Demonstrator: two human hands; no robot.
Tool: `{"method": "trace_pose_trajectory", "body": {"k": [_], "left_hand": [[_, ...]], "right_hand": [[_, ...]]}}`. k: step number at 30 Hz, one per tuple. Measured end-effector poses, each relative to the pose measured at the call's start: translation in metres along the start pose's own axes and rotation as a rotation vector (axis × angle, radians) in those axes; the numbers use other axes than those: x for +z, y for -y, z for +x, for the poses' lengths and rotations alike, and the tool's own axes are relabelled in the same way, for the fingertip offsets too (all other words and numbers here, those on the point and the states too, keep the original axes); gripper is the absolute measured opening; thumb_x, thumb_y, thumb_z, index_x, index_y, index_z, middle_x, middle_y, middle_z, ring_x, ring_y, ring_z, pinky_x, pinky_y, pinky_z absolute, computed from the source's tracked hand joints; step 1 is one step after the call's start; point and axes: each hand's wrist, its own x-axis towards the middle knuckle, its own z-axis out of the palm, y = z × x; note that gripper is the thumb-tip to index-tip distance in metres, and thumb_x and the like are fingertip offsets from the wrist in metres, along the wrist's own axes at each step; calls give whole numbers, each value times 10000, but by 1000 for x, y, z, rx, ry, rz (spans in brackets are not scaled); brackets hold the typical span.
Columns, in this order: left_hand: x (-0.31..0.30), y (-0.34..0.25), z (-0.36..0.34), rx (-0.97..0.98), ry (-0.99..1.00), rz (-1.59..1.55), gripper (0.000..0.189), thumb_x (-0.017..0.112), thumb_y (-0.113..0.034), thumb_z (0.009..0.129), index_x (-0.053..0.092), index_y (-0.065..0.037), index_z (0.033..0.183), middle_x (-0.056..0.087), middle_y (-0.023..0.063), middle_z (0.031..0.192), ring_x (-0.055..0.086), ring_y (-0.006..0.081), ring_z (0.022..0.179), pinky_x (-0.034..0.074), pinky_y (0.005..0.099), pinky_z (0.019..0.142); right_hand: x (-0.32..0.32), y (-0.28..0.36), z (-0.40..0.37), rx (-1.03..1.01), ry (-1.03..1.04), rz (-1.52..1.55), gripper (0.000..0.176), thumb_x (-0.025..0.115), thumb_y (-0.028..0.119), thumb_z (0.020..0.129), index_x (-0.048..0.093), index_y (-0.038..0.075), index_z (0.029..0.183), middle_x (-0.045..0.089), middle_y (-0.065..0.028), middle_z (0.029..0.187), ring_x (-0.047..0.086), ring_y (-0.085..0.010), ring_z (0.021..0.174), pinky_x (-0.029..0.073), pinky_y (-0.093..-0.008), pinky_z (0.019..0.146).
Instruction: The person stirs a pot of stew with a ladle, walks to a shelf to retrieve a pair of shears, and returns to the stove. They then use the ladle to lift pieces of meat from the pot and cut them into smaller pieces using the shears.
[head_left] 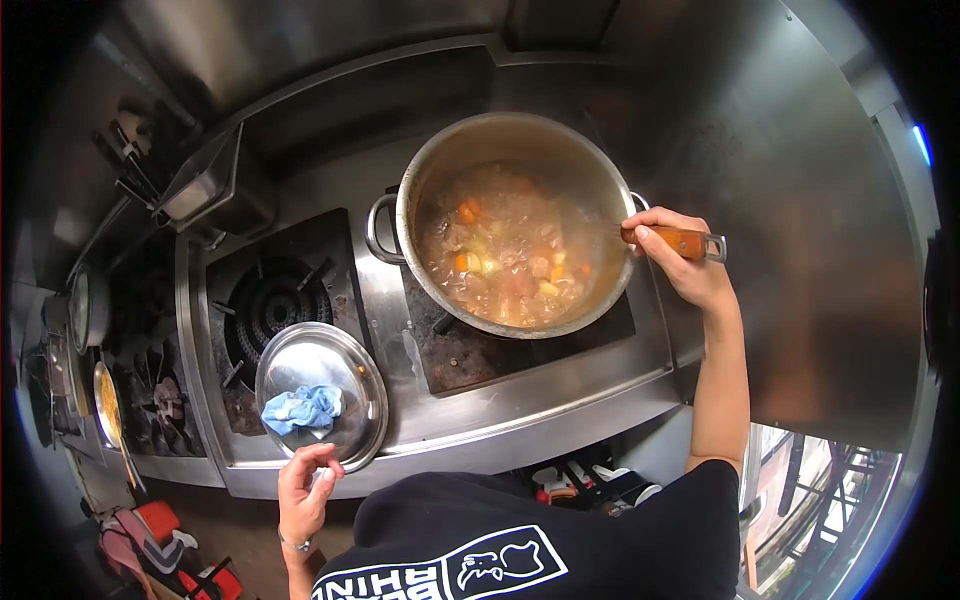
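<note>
My right hand [683, 255] is wrapped round the wooden handle [672, 241] of a utensil with a metal loop at its end. The utensil's head is hidden in the pot, so its kind does not show. A large metal pot [410, 215] stands on the right burner, holding a steaming brown stew [505, 260] with orange and pale chunks. My left hand [305, 490] is by the stove's front edge with fingers loosely curled, nothing visible in them. Just beyond it lies a shiny metal lid [365, 405] with a crumpled blue cloth [302, 408] on top.
The left burner [275, 295] is partly under the lid. A rectangular metal container [205, 195] and several dark-handled utensils [130, 155] stand at the back left. Farther left is a pan [107, 400] with yellowish contents. A metal wall [820, 250] rises on the right.
</note>
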Motion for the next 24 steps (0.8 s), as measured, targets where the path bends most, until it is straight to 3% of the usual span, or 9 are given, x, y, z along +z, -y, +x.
{"method": "trace_pose_trajectory", "body": {"k": [11,17,24], "left_hand": [[1,-11,15,0,1,73,250,600,-25,845,591,24,1090,604,71,826,578,136,747,453,261,710],[-1,-17,29,38,-41,124,227,633,-30,829,614,21,1050,606,67,804,575,128,720,444,249,677],[7,-25,46,187,-66,283,171,687,-91,812,648,12,943,625,81,729,579,157,659,431,258,636]], "right_hand": [[7,13,-15,143,55,181,209,593,186,906,673,-2,950,657,-57,817,593,-112,686,467,-241,634],[-10,4,-38,160,-39,203,237,557,219,905,673,16,940,656,-69,780,581,-67,626,301,-161,460],[-13,-5,-59,142,-164,231,270,545,237,899,667,-3,930,652,-86,765,598,-81,592,287,-162,417]]}}
